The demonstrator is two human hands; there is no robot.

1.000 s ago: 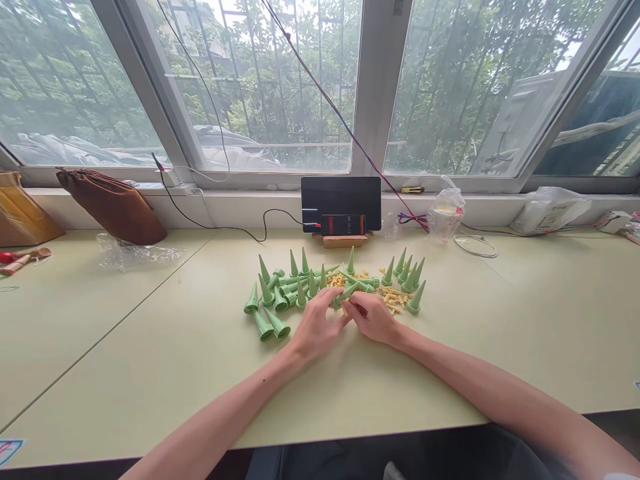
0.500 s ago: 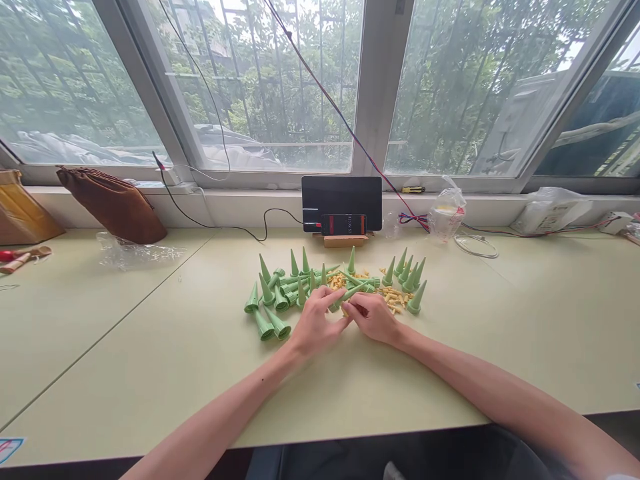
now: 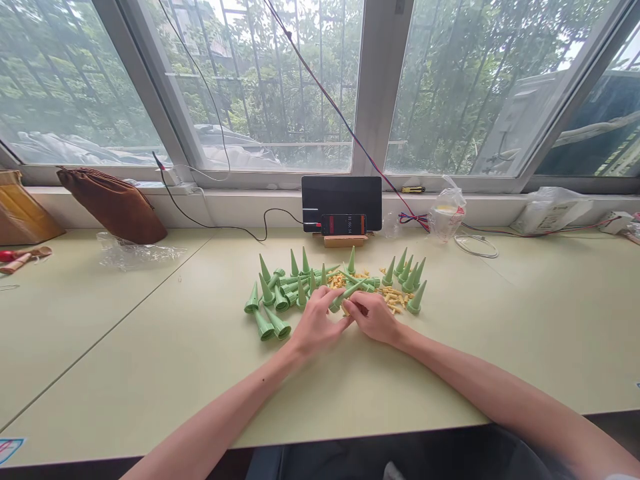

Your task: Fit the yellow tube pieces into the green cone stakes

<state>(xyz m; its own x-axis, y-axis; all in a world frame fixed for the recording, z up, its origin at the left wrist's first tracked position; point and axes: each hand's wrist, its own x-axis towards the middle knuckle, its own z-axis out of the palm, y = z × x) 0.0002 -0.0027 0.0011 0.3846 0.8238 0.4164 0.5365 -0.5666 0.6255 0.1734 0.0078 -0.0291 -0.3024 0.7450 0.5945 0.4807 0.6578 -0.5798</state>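
Observation:
My left hand (image 3: 320, 321) is closed round the wide end of a green cone-shaped plastic spike (image 3: 351, 291), whose tip slants up to the right. Close against it, my right hand (image 3: 373, 316) pinches a small yellow piece, mostly hidden by the fingers, near the spike's wide end. Several more green spikes lie on their sides to the left, such as one spike (image 3: 277, 323) with its hollow end facing me. Upright spikes (image 3: 417, 298) stand on the right and at the back. Small yellow pieces (image 3: 395, 298) are heaped beyond and beside my right hand.
A phone (image 3: 344, 225) leans on a dark tablet (image 3: 341, 193) behind the spikes. Farther left are a brown pouch (image 3: 113, 207) and crumpled clear plastic (image 3: 135, 252). A plastic-bagged cup (image 3: 447, 213) and a coiled cable (image 3: 476, 247) lie at the back right.
Both hands stay almost in place, with only a slight shift of the fingers round the green spike. The other spikes and yellow pieces have not moved.

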